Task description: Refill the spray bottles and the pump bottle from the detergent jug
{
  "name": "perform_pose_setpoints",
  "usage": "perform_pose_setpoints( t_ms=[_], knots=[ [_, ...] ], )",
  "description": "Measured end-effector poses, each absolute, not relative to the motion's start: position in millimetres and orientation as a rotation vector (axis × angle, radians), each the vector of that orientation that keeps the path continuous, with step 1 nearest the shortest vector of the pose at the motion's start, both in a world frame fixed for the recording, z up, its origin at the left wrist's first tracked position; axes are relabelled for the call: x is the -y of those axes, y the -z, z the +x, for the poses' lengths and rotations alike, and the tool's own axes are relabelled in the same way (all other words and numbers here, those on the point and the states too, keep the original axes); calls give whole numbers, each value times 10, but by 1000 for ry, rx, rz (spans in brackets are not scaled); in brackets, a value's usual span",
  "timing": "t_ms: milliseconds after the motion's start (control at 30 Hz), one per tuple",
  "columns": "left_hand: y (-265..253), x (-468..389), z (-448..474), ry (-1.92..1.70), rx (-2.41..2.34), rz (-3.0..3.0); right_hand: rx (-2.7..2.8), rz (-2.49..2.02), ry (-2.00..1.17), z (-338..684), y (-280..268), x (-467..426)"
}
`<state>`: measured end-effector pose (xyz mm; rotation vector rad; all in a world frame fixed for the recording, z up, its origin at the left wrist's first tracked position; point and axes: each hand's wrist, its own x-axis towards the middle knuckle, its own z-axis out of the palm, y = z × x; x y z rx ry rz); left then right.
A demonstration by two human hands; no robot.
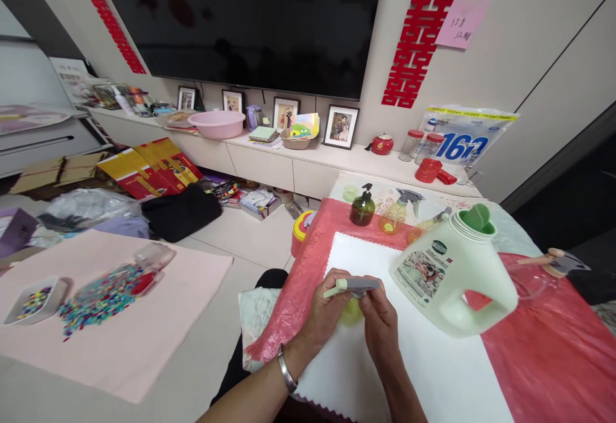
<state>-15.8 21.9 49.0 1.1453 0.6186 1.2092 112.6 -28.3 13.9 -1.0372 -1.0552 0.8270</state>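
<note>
Between my two hands is a spray bottle (353,312) with a yellow-green see-through body and a grey and pale green trigger head, seen from above. My left hand (323,310), with a silver bangle at the wrist, closes around its left side. On the other side, my right hand (380,317) has its fingers closed against the bottle just under the head. Whether the head is fully screwed on cannot be made out. Just right of my hands stands a large pale green detergent jug (450,275), its mouth uncapped with a green cup (477,216) sitting in it.
A white scalloped mat (356,378) lies on the red table cover (568,346). Behind it stand a dark green pump bottle (362,208) and an amber spray bottle (393,216). Another spray bottle (532,282) is behind the jug. Colourful pieces (99,301) lie on a pink sheet (144,346) at left.
</note>
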Motion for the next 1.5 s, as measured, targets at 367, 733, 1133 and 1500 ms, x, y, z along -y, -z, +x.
perform_pose_setpoints(
  t_ms=[367,733,1133,1500],
  knots=[
    [-465,-235,-137,-1139,-574,1024,1087,-1040,-853,1137,-221,280],
    [-535,-186,-145,-1203,-659,1167,961,-1050,-808,1075,-191,252],
    [-606,-168,-137,-1161,-627,1105,993,-1070,-896,1111,-220,337],
    [-488,-212,-168,-1188,-576,1086,953,-1078,-804,1035,-258,285]
  ],
)
